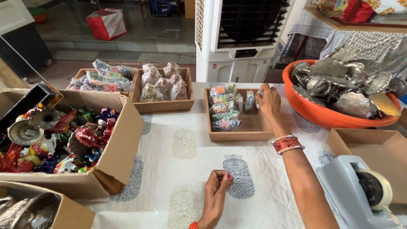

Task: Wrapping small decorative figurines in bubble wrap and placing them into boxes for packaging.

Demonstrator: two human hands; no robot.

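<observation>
1. At the far left, a large cardboard box [123, 140] is seen with painted figurines [87, 138] inside; it is well apart from both hands and is not touched.
2. Behind it, two shallow trays are placed side by side: one with colourful bead packets [104, 78], one with clear bags of ornaments [163, 85].
3. The left hand [216, 191] is rested on the printed cloth of the table [186, 148], fingers curled into a loose fist; whether something small is pinched inside cannot be told.
4. In the middle tray [250, 127], small packets [224, 108] are stacked along the left wall, while the right half is bare.
5. The right hand [268, 99] is reached over this tray, and its grip is closed on a small clear packet [258, 94] held just above the far right part.
6. For a tidy result, the packet is best lowered upright beside the last one in the row and pressed close to it, so that the row stays even.
7. At the right, an orange basin [313, 114] of silver-coloured pieces and a tape dispenser [360, 191] are left untouched.
</observation>
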